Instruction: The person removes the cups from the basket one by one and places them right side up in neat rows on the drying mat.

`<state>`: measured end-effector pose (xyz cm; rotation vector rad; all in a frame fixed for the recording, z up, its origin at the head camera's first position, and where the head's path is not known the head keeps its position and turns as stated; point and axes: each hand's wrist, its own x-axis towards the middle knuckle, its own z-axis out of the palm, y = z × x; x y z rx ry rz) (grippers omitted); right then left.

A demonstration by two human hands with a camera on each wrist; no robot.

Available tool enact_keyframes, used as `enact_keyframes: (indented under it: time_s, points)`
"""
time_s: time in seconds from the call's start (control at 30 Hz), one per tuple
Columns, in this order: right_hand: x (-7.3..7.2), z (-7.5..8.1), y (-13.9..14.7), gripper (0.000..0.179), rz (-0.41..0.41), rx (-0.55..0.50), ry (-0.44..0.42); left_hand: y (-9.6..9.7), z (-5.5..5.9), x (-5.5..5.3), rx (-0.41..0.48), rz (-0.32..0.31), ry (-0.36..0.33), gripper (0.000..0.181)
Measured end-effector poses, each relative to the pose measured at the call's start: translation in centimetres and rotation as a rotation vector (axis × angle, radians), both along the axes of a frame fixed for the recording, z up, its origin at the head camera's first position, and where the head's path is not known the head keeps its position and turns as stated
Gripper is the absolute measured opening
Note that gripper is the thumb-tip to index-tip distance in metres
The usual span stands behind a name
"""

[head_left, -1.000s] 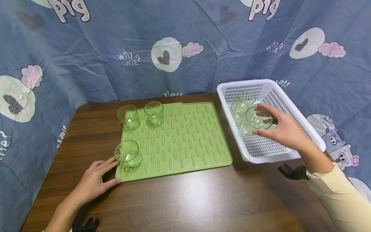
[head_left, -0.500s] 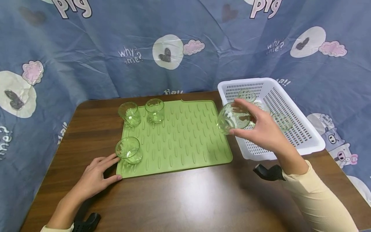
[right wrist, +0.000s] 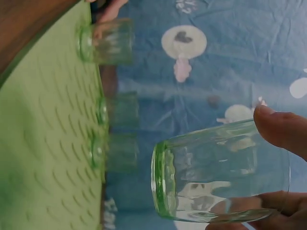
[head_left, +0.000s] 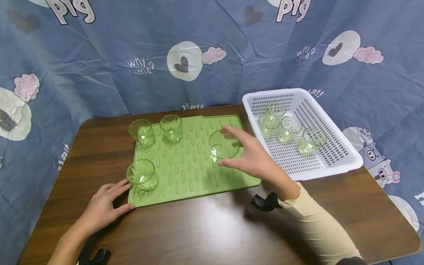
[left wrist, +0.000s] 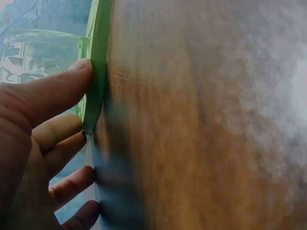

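In the head view my right hand holds a clear drinking glass over the right part of a green ridged mat. The right wrist view shows thumb and fingers gripping that glass near its rim, its thick base clear of the mat. My left hand rests at the mat's front left corner, thumb at the front edge and fingertips at the left side. Close to those fingers stands an upright glass. Two more glasses, one at the far left corner and one beside it, are on the mat's back edge.
A white perforated basket sits right of the mat, with several glasses standing inside. The brown wooden table carries everything, and a blue printed cloth hangs directly behind it.
My right hand has lifted a glass out of the basket and carried it left over the mat, turning it closer to upright. The left hand stays at the mat corner.
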<state>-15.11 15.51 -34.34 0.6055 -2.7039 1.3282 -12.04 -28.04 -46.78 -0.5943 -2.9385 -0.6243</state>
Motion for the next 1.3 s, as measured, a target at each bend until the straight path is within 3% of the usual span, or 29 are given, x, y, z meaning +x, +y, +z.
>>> enact_keyframes:
  time_s: [0.3,0.53,0.87,1.13,1.3]
  points:
    - [-1.2,-1.4,-2.6,0.092,0.107,-0.085,-0.076,0.1,0.0,-0.3,0.008,0.000,0.001,0.063]
    - [-1.8,-2.4,-3.5,0.094,0.136,-0.056,-0.124,0.0,-0.2,-0.3,0.005,0.001,0.019,0.063]
    - [-3.0,-3.7,-4.4,0.093,0.200,-0.091,-0.189,0.3,-0.2,-0.5,-0.002,-0.002,0.009,0.063]
    - [-4.5,-5.7,-7.6,0.093,0.302,-0.071,-0.215,0.2,0.0,-0.6,-0.001,-0.005,0.006,0.063]
    - [-5.0,-6.9,-9.2,0.093,0.322,-0.029,-0.221,0.1,-0.3,-0.3,0.011,-0.002,0.001,0.064]
